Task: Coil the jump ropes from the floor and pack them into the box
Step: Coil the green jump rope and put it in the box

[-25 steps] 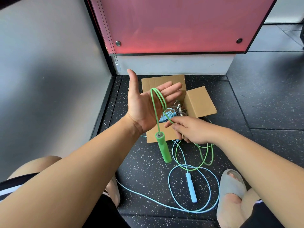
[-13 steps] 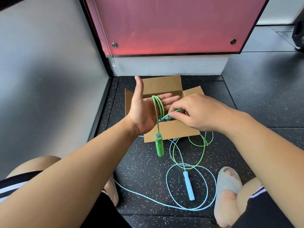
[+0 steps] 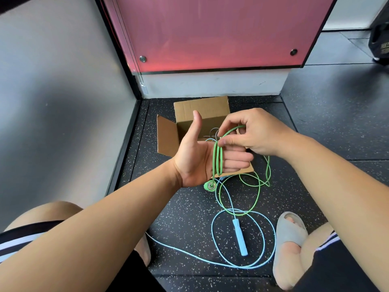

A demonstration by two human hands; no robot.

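Holds the left hand [image 3: 195, 163] out over the floor [image 3: 185, 224], palm up, thumb raised, fingers straight, with several turns of green rope [image 3: 217, 161] looped round them. Pinches the same rope with the right hand [image 3: 254, 135] between thumb and forefinger, just above the left fingers, the remaining fingers curled. Dangles the green handle [image 3: 210, 185] just below the left palm, end-on to the camera. Trails the rest of the green rope from the right hand down into loose loops on the speckled black floor. Works in front of an open cardboard box [image 3: 202, 110], flaps out, at the foot of a red panel [image 3: 210, 32], a metal ring [image 3: 214, 131] showing inside. Crouches over a blue rope [image 3: 212, 230] spread in wide loops on the near floor, blue handle [image 3: 240, 237] lying within them, green loops crossing its far end. Plants a grey sandal [image 3: 290, 234] at near right, just beside the blue loops.
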